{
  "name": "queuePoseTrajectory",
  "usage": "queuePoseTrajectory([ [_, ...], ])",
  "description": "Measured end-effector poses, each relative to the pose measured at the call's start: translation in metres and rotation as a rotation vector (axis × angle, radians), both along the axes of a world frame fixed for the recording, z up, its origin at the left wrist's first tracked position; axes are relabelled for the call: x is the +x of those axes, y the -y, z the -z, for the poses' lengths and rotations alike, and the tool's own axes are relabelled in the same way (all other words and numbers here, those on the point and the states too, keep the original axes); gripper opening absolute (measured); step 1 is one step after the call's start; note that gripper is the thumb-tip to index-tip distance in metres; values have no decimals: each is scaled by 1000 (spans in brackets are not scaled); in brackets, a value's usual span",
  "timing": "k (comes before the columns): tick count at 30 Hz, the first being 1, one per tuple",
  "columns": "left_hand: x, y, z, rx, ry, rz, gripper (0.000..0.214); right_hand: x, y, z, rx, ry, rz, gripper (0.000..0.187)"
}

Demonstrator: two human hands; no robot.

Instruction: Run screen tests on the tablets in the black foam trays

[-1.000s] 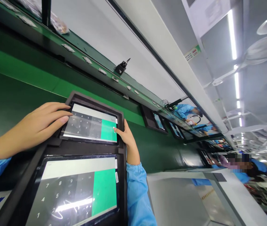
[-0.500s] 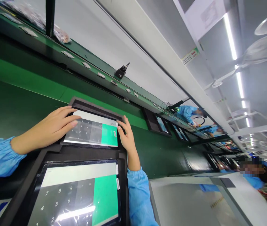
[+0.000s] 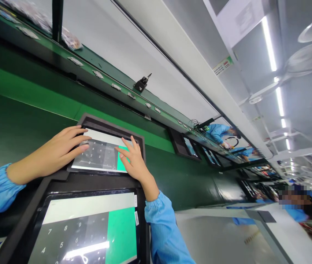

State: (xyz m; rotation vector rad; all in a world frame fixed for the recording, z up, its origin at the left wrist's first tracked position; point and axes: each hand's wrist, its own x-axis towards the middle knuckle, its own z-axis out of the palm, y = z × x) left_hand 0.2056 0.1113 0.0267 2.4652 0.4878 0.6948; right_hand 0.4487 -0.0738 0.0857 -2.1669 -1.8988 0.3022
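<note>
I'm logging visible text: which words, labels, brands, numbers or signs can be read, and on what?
"7 8 9", "4 5 6": on the near tablet; lower digits cut off.
"5 6", "1 2 3", "0": on the far tablet.
Too small or blurred to read: anything else on both tablets, including the white stickers; the hanging sign; yellowish marking at lower right.
No readable words or brands.

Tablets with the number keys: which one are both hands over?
The farther tablet: the left hand reaches over its left side, the right hand over its right, while the nearer tablet has no hand over it.
</note>
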Motion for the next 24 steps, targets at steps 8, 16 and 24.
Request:
queuePoseTrajectory([
  [8, -2, 1, -13, 69, -74, 39, 58, -1, 0, 7, 63, -64, 18, 38],
  [16, 21, 6, -19, 134, -75, -26, 62, 27, 21, 11, 539, -446, 618, 53],
  [24, 21, 2, -11, 136, -30, 29, 69, 37, 40, 34, 320, -742, 708, 95],
])
